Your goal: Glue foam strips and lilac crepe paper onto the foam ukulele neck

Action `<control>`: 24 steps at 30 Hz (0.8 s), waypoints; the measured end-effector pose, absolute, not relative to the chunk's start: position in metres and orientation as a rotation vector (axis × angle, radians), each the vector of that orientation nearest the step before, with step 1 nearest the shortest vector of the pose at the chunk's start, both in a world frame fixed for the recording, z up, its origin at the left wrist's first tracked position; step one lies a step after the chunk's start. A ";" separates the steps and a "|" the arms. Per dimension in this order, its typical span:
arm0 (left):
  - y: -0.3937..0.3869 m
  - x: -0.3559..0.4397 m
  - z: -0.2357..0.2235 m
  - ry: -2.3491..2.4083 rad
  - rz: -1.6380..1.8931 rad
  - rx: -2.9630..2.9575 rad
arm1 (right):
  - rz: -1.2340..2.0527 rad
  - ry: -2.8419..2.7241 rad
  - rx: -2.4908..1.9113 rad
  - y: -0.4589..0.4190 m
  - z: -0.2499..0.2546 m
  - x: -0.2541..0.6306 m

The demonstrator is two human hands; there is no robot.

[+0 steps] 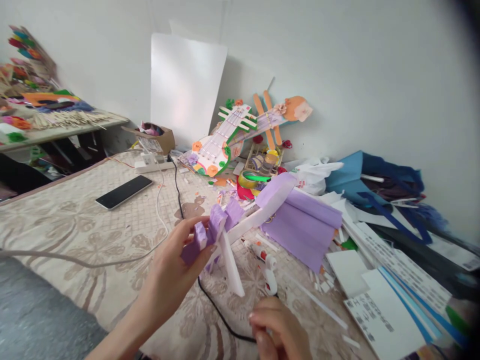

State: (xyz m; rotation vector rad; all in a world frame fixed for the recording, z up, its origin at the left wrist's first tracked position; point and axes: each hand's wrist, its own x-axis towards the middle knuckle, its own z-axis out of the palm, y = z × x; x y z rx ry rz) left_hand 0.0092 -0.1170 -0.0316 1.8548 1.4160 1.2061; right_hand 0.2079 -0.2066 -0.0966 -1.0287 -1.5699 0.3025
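Observation:
My left hand [172,265] is closed around one end of a white foam craft piece [217,222] partly wrapped in purple crepe paper, tilted above the table. A bare white strip [231,267] juts down from it, and a longer arm runs up to a rounded purple-covered end [277,192]. Low in the picture, my right hand [281,325] has its fingers curled in; anything inside them is hidden. Just beyond that hand lies a white glue gun [266,267] with red parts. Purple crepe paper [296,225] lies behind the craft piece, to the right.
A black phone [124,192], a power strip [152,164] and cables lie on the left. Two decorated instrument models [225,140] lean at the back wall. Yellow tape [249,180] and paper scraps lie mid-table. White cards [386,310] and a blue bag [345,175] crowd the right.

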 end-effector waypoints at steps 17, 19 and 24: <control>-0.132 0.008 -0.034 1.377 1.198 2.000 | 0.269 -1.571 -1.110 -0.130 -0.005 0.181; -0.134 0.006 -0.034 1.385 1.187 2.016 | 0.277 -1.576 -1.097 -0.128 -0.003 0.182; -0.131 -0.002 -0.024 1.376 1.170 2.062 | 0.314 -1.584 -1.052 -0.123 -0.003 0.183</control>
